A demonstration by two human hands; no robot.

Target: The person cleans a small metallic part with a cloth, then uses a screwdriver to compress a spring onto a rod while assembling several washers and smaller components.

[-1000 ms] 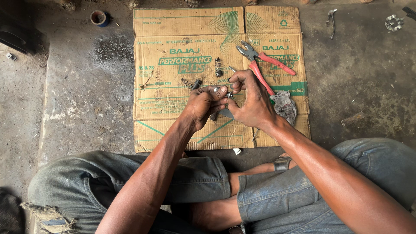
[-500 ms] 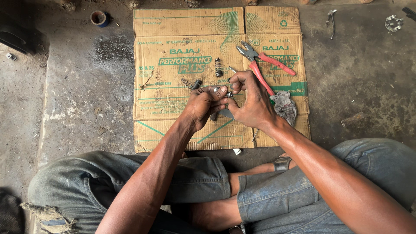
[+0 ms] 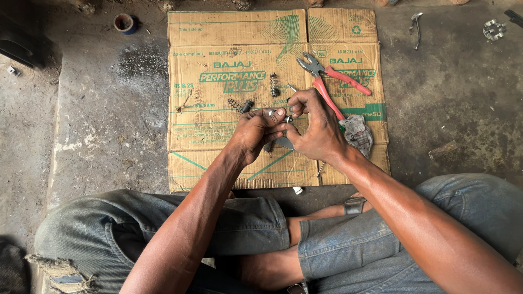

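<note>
My left hand point(image 3: 257, 130) and my right hand point(image 3: 315, 128) meet over a flattened cardboard sheet point(image 3: 218, 65), both pinching one small metal part point(image 3: 279, 115) between the fingertips. Most of the part is hidden by my fingers. A grey metal piece point(image 3: 282, 143) shows just below the hands. Two small springs point(image 3: 274, 85) point(image 3: 236, 104) lie on the cardboard just beyond my left hand. Red-handled pliers point(image 3: 333, 81) rest on the cardboard right behind my right hand, next to a dirty rag point(image 3: 358, 133).
I sit cross-legged in jeans on a concrete floor point(image 3: 98, 109). A small round tin point(image 3: 125, 23) stands at the far left. A metal tool point(image 3: 417, 26) and a toothed metal part point(image 3: 493, 29) lie at the far right. A small white bit point(image 3: 297, 190) sits at the cardboard's near edge.
</note>
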